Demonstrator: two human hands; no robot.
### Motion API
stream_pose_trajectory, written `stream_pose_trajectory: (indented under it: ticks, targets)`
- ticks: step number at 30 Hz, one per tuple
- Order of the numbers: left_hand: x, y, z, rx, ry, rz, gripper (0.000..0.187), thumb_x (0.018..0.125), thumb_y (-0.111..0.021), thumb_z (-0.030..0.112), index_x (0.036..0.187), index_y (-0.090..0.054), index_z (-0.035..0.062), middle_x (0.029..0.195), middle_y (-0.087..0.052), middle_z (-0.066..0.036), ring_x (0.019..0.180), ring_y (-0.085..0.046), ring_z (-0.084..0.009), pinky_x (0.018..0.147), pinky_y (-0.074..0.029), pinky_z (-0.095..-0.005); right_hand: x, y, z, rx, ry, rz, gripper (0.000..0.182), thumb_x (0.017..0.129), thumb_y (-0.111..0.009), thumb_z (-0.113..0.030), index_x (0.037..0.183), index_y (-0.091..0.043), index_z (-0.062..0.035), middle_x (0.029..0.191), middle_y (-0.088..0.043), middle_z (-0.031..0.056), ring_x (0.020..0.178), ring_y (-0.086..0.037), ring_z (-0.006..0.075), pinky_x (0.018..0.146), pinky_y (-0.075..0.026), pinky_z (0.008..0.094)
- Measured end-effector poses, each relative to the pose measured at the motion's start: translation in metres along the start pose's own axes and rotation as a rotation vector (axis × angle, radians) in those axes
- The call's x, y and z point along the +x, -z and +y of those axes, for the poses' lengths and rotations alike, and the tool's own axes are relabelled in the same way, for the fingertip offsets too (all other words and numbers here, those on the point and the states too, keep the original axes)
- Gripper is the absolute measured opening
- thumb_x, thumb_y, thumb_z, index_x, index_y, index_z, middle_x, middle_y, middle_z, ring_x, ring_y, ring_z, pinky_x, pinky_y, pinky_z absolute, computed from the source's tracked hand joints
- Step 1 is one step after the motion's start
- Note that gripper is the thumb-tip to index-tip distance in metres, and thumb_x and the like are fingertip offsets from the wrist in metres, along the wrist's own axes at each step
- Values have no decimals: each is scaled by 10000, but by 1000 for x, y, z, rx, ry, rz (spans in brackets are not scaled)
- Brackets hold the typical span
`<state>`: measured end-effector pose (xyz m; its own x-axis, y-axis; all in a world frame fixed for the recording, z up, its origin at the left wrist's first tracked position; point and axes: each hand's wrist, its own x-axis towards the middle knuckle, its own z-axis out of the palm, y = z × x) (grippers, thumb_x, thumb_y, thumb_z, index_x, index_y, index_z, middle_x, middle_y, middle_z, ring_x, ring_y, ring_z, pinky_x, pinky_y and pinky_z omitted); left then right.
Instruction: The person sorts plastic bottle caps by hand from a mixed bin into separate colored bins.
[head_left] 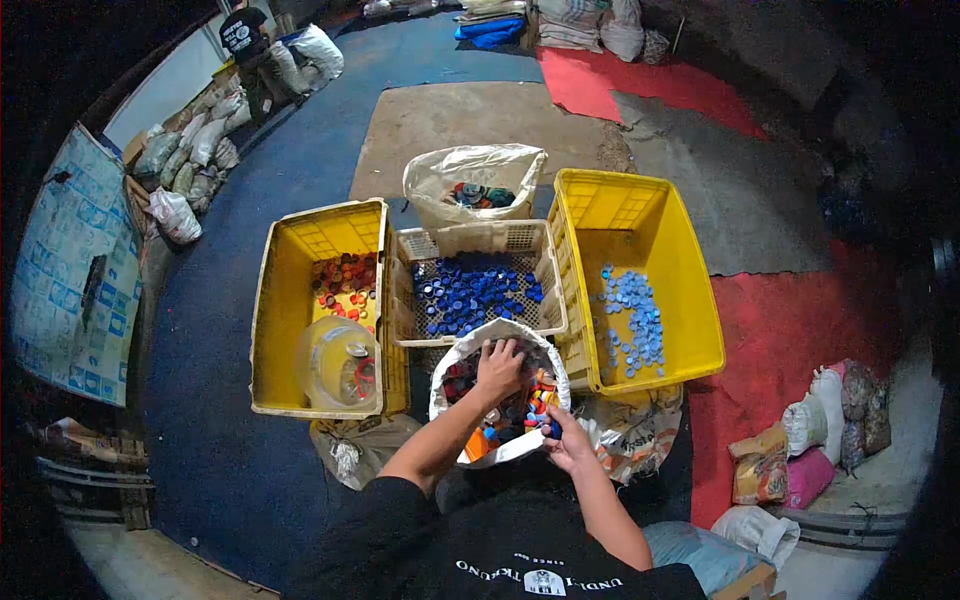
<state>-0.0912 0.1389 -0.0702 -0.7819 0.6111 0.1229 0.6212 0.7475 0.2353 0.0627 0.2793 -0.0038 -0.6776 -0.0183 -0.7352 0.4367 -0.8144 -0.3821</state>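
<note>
A white sack stands in front of me, filled with mixed bottle caps in orange, red, white, blue and dark colours. My left hand reaches into its far part, fingers apart over the dark caps; nothing shows held in it. At the sack's right rim, my right hand is closed on a dark blue bottle cap. Just beyond is a white crate with dark blue caps. The right yellow bin holds light blue caps; the left yellow bin holds red and orange caps.
A clear round container sits inside the left bin. Behind the crate stands another white sack with mixed dark caps. Filled bags lie at right, more sacks at far left. Another person is at the back left.
</note>
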Motion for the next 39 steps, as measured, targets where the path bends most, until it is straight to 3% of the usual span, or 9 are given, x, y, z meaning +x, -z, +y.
stream_pose_trajectory:
  ticks: [6, 10, 12, 14, 20, 21, 25, 32, 39]
  targets:
    - [-48, 47, 24, -726, 194, 53, 360, 694, -745, 240, 920, -584, 11, 785, -613, -184, 726, -617, -356, 647, -497, -405, 2, 8, -4, -226, -15, 19, 250, 898, -661, -336, 901, -542, -117, 752, -506, -8, 541, -467, 71, 380, -290, 177]
    - [-80, 72, 43, -891, 305, 52, 380, 687, -776, 223, 929, -573, 13, 807, -603, -176, 730, -614, -319, 647, -479, -408, -2, -20, -4, -700, 153, 8, 325, 891, -668, -365, 1090, -633, -110, 679, -500, -16, 539, -449, 46, 381, -253, 197]
    - [-90, 84, 46, -825, 278, 79, 375, 692, -775, 169, 955, -566, 2, 862, -611, -153, 754, -600, -225, 670, -472, -339, 26, -9, 1, -1121, 522, -207, 359, 907, -643, -378, 1052, -667, -51, 825, -659, 31, 700, -579, 79, 593, -470, 249]
    - [-94, 103, 45, -713, 225, 87, 349, 682, -753, 141, 940, -559, 8, 846, -560, -146, 775, -572, -310, 687, -458, -398, 23, -24, 3, -1205, 659, -308, 326, 924, -624, -327, 1071, -662, -39, 838, -652, 12, 701, -571, 73, 633, -472, 238]
    - [-95, 151, 40, -760, 204, 267, 323, 655, -747, 80, 941, -608, 24, 937, -576, -132, 862, -606, -314, 761, -499, -381, -18, -76, -18, -1111, 504, -437, 288, 913, -646, -296, 1062, -673, -50, 758, -596, -21, 644, -512, 49, 573, -417, 214]
    - [-96, 155, 37, -751, 173, 259, 362, 656, -741, 66, 996, -624, 33, 948, -568, -133, 876, -600, -314, 784, -497, -373, -24, -83, -23, -1125, 454, -453, 343, 917, -630, -280, 1098, -652, 10, 962, -659, 29, 881, -580, 83, 783, -463, 241]
    - [-95, 166, 42, -945, 266, 286, 454, 732, -742, 42, 1155, -580, 13, 987, -629, -71, 864, -602, -128, 775, -504, -279, -24, -84, -20, -366, -77, -510, 272, 940, -576, -374, 912, -562, -104, 702, -530, 1, 474, -443, 71, 395, -354, 223]
    - [-104, 159, 46, -843, 213, 226, 381, 755, -758, 157, 1101, -634, 55, 921, -604, -73, 788, -589, -174, 711, -486, -300, -25, -67, -7, -314, -163, -435, 330, 922, -593, -420, 962, -572, -94, 747, -597, 28, 522, -523, 87, 363, -345, 194]
    - [-137, 71, 31, -1843, 980, -20, 288, 898, -638, 195, 1116, -566, 20, 879, -626, -46, 633, -567, -106, 588, -483, -231, 4, -37, 20, -121, -175, -243, 312, 965, -531, -354, 1012, -568, -49, 894, -599, 81, 786, -609, 204, 710, -552, 352]
